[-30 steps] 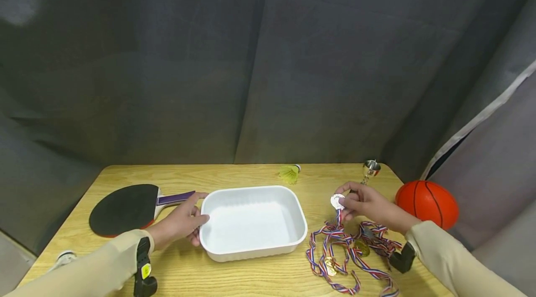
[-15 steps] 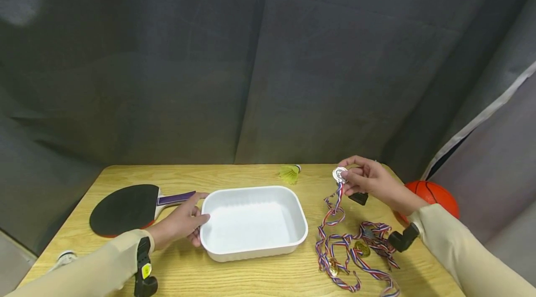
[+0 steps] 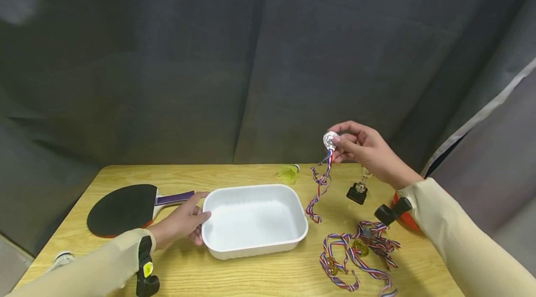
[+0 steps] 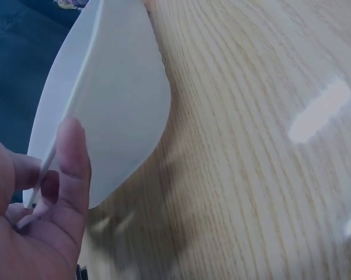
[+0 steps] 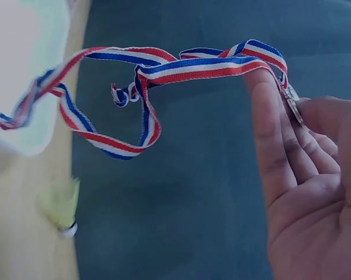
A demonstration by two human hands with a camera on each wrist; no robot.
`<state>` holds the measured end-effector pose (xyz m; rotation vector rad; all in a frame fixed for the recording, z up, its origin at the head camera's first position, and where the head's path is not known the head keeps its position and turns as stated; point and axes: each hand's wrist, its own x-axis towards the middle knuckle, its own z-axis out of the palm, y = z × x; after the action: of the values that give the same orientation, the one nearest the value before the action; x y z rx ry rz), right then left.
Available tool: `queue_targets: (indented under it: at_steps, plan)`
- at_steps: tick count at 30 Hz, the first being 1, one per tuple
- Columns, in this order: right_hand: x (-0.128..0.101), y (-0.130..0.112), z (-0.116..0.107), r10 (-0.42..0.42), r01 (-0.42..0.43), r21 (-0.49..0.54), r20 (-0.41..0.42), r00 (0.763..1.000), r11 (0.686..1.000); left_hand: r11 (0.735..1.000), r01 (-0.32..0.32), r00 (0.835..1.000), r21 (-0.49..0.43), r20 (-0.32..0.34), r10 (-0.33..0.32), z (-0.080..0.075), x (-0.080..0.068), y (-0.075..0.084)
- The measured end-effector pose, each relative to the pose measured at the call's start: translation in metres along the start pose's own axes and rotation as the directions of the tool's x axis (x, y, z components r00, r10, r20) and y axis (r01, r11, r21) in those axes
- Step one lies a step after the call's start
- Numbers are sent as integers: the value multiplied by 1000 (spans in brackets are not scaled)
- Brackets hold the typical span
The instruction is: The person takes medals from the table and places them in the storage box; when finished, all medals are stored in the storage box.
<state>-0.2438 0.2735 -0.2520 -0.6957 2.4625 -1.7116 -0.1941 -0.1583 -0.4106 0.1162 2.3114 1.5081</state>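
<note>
The wooden table [image 3: 251, 278] carries all items and stands in front of a dark grey curtain [image 3: 209, 55]. The white tray [image 3: 253, 219] sits at the centre of the table, open side up. The left hand [image 3: 177, 225] grips the tray's left rim, thumb on top of the rim and fingers curled against the outer wall; the left wrist view shows the thumb [image 4: 70, 169] lying across the rim edge. A table tennis paddle [image 3: 121, 208] with a black face and purple handle lies just left of the tray, near the left hand. An orange basketball [image 3: 404, 218] rests at the right table edge, mostly hidden behind the right sleeve. The right hand [image 3: 364, 150] is raised above the table, right of the tray, and pinches a silver medal [image 3: 330, 139] between thumb and fingertips. The medal's striped ribbon [image 3: 319, 185] hangs down from it, its lower end clear of the tabletop beside the tray's right rim. A heap of further medals [image 3: 356, 253] with matching ribbons lies on the table near the right forearm. A small trophy [image 3: 358, 191] stands upright below the right hand. A yellow shuttlecock [image 3: 289, 173] lies behind the tray.
</note>
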Motion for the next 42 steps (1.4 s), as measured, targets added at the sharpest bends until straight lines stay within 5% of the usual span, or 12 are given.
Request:
queue_targets:
  at_steps: [8, 15, 24, 32, 42]
  plan:
    - [30, -31, 33, -107, 102, 101, 45, 993, 990, 1000, 10, 1000, 0, 16, -10, -3, 1, 2]
    - [56, -30, 88, -104, 87, 139, 119, 987, 986, 999, 2, 1000, -34, 19, -1, -1, 1, 5]
    - [74, 19, 168, 43, -58, 53, 251, 967, 997, 998, 10, 1000, -56, 14, -9, 3, 1, 6]
    - [67, 62, 210, 232, -224, -66, 372, 899, 972, 998, 0, 1000, -65, 29, 2, 4, 3, 4]
    - [66, 75, 248, 344, -286, -196, 427, 836, 938, 997, 11, 1000, -76, 21, -9, 3, -1, 4]
